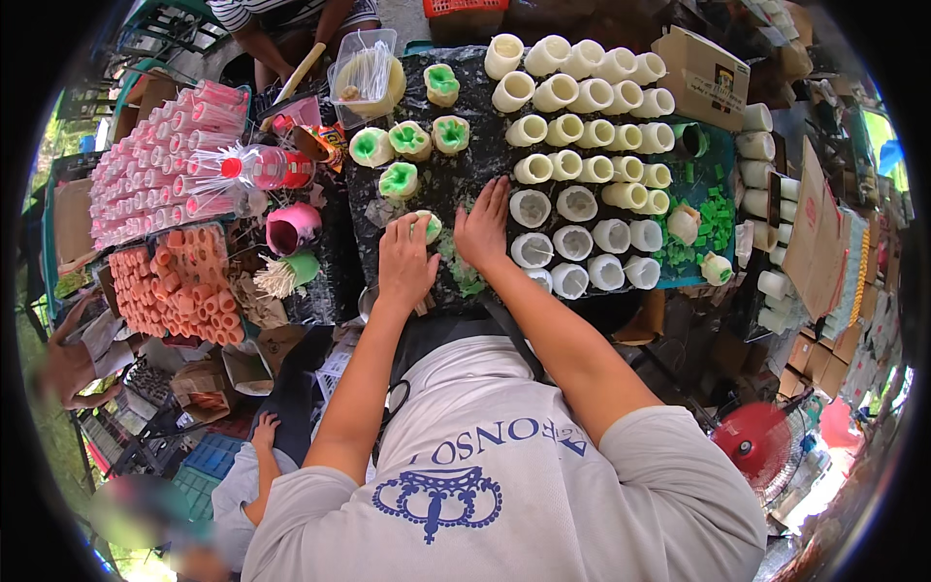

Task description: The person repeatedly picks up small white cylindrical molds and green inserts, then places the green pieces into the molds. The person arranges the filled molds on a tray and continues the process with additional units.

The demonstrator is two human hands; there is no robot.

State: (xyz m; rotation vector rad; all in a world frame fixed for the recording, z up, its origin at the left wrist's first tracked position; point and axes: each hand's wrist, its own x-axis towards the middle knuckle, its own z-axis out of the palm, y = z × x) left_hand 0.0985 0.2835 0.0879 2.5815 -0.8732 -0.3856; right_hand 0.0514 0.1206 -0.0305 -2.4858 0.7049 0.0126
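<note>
My left hand (405, 260) is closed around a small cream wax piece with green inside (430, 227), near the front of the dark, wax-spotted table (388, 286); the fingers cover part of it. Beside it, my right hand (482, 229) rests on the table with fingers stretched out together and nothing visible in it. Green wax crumbs (468, 279) lie below that palm. Several cream wax cups with green in them, one at the nearest spot (398, 180), stand beyond my left hand. White wax cups (530, 209) with wicks stand just right of my right hand.
Rows of cream wax cups (565, 130) fill the table's right half. A teal tray (713, 155) holds green wax chunks (715, 215). Pink cups (165, 160), orange cups (179, 291) and a plastic tub of wicks (367, 78) are leftward. Other people sit nearby. A red fan (752, 446) stands behind right.
</note>
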